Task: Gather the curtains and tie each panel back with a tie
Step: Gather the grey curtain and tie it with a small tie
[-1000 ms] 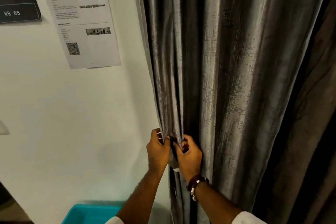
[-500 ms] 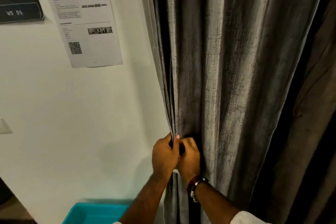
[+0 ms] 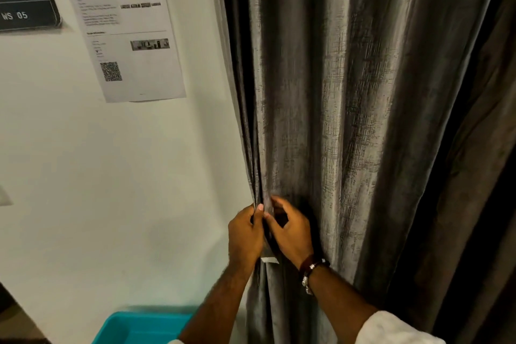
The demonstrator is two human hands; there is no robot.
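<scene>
A grey textured curtain (image 3: 321,98) hangs in long folds beside a white wall. My left hand (image 3: 244,234) grips the curtain's gathered left edge, its thumb on the fabric. Beside it, touching, my right hand (image 3: 290,232) pinches the same bunch of folds between thumb and curled fingers; a beaded bracelet is on that wrist. A small white tag (image 3: 269,260) shows just below my hands. A darker brown curtain panel (image 3: 480,176) hangs at the far right. No tie is in view.
A printed paper sheet (image 3: 125,28) with a QR code and a dark sign (image 3: 25,11) reading "WS 05" are fixed to the wall at the upper left. A teal plastic bin (image 3: 139,328) stands on the floor below my left arm.
Both hands have shifted to the right together with the curtain's left edge, pulling the folds tighter. The right hand's fingers have opened slightly around the fabric.
</scene>
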